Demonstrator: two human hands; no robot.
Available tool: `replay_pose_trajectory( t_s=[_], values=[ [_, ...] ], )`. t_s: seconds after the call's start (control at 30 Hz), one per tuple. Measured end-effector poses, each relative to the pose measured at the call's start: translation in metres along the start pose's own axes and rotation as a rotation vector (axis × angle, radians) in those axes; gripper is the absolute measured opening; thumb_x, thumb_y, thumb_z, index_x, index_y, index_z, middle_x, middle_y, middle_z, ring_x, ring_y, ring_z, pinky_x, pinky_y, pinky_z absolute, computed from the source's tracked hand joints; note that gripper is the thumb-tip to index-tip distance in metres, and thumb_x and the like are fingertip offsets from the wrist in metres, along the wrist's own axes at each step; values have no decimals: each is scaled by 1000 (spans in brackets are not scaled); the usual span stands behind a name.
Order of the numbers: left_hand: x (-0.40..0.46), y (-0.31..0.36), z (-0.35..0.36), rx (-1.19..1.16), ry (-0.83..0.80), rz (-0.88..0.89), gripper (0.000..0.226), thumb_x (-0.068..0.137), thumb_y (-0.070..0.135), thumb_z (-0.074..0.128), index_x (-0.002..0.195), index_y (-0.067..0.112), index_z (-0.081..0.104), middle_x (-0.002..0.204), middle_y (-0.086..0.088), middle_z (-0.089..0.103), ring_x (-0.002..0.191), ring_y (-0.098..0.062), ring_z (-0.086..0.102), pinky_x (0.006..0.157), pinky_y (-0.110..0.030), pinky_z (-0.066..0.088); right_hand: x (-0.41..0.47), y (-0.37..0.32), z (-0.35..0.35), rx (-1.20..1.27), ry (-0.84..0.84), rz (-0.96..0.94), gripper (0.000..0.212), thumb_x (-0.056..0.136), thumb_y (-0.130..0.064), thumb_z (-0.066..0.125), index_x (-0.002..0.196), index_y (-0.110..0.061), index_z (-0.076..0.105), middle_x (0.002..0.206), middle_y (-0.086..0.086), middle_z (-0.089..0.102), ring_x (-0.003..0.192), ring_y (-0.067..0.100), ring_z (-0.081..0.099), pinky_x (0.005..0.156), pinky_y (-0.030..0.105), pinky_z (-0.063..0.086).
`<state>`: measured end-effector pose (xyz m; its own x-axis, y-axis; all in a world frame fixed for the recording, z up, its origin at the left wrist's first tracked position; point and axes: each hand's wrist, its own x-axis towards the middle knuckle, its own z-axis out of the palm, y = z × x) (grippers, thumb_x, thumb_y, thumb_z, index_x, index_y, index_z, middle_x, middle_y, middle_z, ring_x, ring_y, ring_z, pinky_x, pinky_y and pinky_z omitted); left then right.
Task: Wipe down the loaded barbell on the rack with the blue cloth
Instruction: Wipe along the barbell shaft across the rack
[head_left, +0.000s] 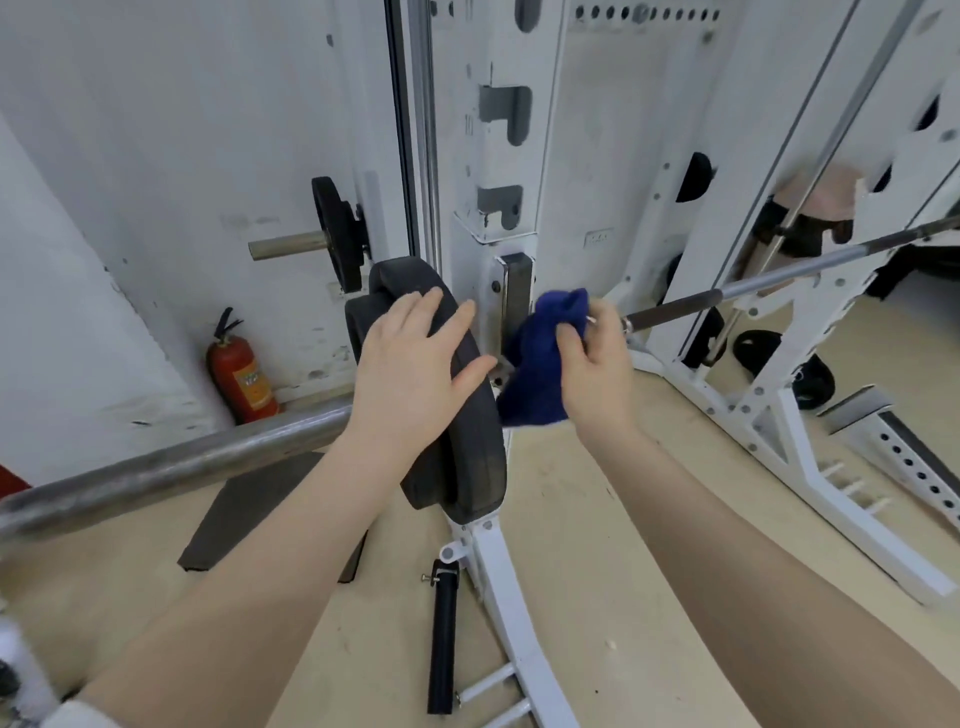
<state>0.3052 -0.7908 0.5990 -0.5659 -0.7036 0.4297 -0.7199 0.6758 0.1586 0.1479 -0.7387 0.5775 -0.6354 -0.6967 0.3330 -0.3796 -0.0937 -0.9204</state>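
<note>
The barbell runs across the view: its thick steel sleeve (171, 467) comes in from the lower left, and its thin shaft (769, 286) leads off to the right. Black weight plates (467, 467) sit on the sleeve against the white rack upright (498, 156). My left hand (410, 369) rests flat on the plates' top edge, fingers straight. My right hand (592, 369) grips the bunched blue cloth (540, 364) and holds it against the bar just inside the plates, by the rack's hook. The bar under the cloth is hidden.
A red fire extinguisher (241, 374) stands at the wall on the left. A smaller black plate (340, 234) hangs on a storage peg. A black tube (441, 634) and a dark mat (260, 509) lie on the floor. A mirror (831, 208) reflects the rack at right.
</note>
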Motion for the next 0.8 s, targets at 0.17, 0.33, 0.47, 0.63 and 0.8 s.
replay_pose_trajectory(
  t_s=[0.17,0.33,0.47,0.63,0.8],
  values=[
    [1,-12,11,72,-20,29,62,81,52,35,126,13,54,134,-22,49,122,-40,47,98,-50,40,16,24,44,-847,-547,-417,35,92,-12,48,126,-7,44,111,12,59,104,28,55,88,34,39],
    [3,-14,14,26,7,48,59,80,50,39,124,13,56,132,-21,52,121,-38,49,99,-49,40,51,78,69,-1107,-695,-460,43,89,-18,52,130,-12,40,129,3,56,120,18,51,112,28,21],
    [7,-16,16,36,41,43,58,79,51,42,123,15,57,131,-19,54,120,-36,51,97,-46,43,71,81,82,-1169,-595,-495,26,92,-15,48,117,-11,44,109,6,63,98,27,61,76,30,39],
    [13,-5,18,11,91,-72,57,79,46,42,123,14,56,134,-17,52,123,-35,48,99,-45,42,69,77,80,-1052,-646,-452,20,92,-17,46,109,-9,40,95,10,65,80,33,63,62,33,38],
    [25,5,18,14,99,-226,63,77,50,38,126,13,53,138,-18,47,129,-34,42,103,-45,37,58,84,47,-773,-793,-587,30,85,-25,57,109,-10,47,104,9,60,92,29,58,75,33,42]
  ],
)
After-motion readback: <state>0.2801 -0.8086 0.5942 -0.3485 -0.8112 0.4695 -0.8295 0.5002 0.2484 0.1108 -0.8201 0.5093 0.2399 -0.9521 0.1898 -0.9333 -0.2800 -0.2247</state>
